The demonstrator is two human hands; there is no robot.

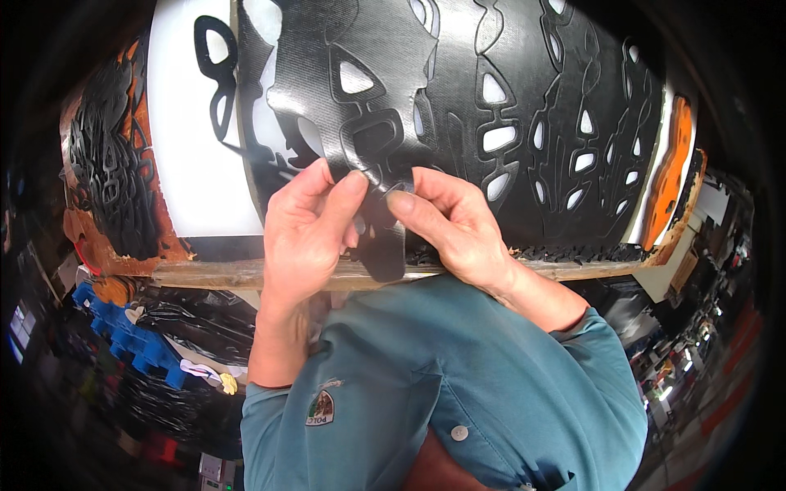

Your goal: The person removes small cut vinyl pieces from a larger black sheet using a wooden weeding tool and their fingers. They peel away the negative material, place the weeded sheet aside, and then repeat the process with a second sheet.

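A black, textured rubber-like sheet (458, 90) with die-cut outlines and openings covers most of the work surface. Its near edge lifts into a flap between my hands. My left hand (307, 221) pinches this flap between thumb and fingers. Close on its right, my right hand (458, 225) grips the same part, thumb on top. A rounded black end (383, 254) of the flap hangs below my fingers, over the table's front edge. Part of the sheet behind the fingers is hidden. Left of the sheet lies a loose black cut-out (223, 79) with two openings.
A white board (188, 188) lies under the sheet. Black cut pieces (115, 180) are heaped at the left, and an orange shaped piece (667, 180) lies at the right. A worn wooden edge (205, 274) runs along the front. A blue pallet (147, 335) stands below left.
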